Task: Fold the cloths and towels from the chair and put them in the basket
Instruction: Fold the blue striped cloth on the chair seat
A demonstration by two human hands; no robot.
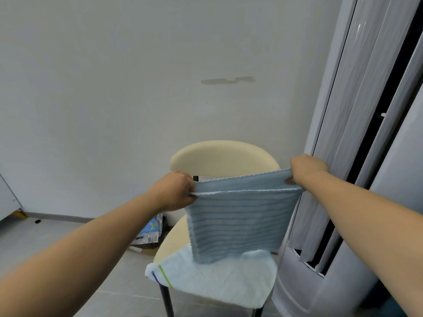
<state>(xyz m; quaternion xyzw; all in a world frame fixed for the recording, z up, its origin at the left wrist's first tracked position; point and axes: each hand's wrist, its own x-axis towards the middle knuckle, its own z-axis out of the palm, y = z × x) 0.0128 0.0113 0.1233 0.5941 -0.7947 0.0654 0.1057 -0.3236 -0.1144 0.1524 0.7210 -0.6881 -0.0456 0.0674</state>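
The blue ribbed cloth [238, 220] was held doubled above the seat of the chair [224, 156], its upper corners pinched by the left hand [175, 191] and right hand [306, 167]. Its stacked edges were best kept level and taut before another fold. A white towel [217, 277] lay over the seat's front edge.

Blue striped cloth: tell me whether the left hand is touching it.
Touching. The head view shows the left hand pinching the upper left corner of the blue striped cloth, which runs straight out of its grip.
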